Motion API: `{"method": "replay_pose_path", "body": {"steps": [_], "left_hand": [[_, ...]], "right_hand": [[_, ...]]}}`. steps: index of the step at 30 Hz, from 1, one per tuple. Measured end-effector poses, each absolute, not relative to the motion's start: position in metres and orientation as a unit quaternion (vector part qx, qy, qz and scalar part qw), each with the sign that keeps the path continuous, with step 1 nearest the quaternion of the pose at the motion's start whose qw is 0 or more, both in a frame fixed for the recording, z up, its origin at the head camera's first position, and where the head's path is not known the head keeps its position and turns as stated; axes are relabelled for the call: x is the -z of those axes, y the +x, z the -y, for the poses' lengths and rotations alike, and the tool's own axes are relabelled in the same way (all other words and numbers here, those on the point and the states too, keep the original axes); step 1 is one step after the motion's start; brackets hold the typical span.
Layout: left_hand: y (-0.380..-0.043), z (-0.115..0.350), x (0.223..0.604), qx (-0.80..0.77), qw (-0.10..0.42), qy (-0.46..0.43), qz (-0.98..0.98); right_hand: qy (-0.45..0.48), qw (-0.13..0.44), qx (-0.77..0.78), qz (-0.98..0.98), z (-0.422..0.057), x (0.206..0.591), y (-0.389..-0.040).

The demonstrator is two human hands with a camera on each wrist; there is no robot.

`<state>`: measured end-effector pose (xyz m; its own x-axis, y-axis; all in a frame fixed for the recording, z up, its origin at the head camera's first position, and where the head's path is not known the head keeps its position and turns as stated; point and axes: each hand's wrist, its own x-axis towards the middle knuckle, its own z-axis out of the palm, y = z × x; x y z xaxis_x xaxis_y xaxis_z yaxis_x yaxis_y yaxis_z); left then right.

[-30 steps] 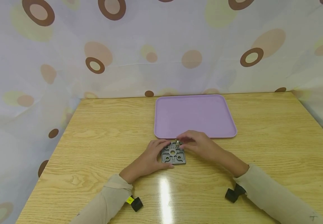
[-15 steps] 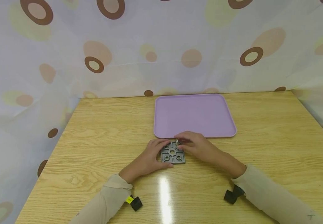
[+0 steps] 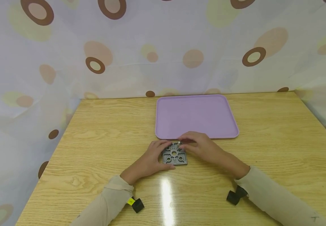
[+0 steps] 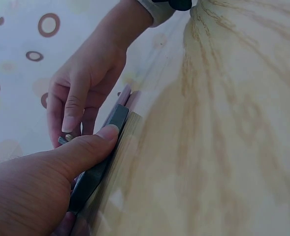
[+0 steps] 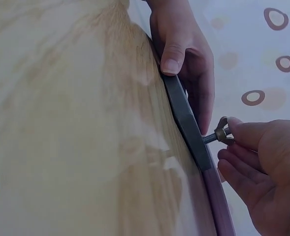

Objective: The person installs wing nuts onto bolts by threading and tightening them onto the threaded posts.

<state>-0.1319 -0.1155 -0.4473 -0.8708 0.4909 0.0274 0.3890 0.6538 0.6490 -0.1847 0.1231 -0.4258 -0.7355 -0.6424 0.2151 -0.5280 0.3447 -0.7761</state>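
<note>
A square grey metal plate [image 3: 175, 159] with round holes and raised ribs lies on the table. My left hand [image 3: 150, 158] grips it from the left, thumb along the near edge and fingers at the far one. From the plate's far right corner rises a threaded bolt [image 5: 209, 138], which carries a brass-coloured wing nut [image 5: 224, 131]. My right hand [image 3: 203, 147] has thumb and fingers curled about this wing nut; in the right wrist view the thumb touches one wing. The fingertips behind the nut are partly hidden.
A lilac tray [image 3: 197, 116] lies just beyond the plate, close to its far edge. Around them spreads the wood-grain table [image 3: 109, 125]. A patterned white curtain [image 3: 140, 40] hangs behind and at both sides.
The fingers of my right hand shift slightly about the wing nut, nearer together half a second ago and a little more apart now. My left hand and the plate stay in place.
</note>
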Motion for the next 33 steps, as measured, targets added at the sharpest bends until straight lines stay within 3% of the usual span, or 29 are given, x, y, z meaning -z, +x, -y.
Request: {"method": "replay_pose_path", "body": {"steps": [20,33], "left_hand": [[-0.1327,0.1155,0.4514,-0.335,0.077,0.243,-0.907],[-0.1331,0.1159,0.4507,-0.334,0.074,0.242,-0.908]], "right_hand": [[-0.355,0.036,0.421,-0.834,-0.1294,0.4263,-0.1887],[-0.346,0.065,0.430,-0.831,-0.1296,0.4237,-0.1891]]}}
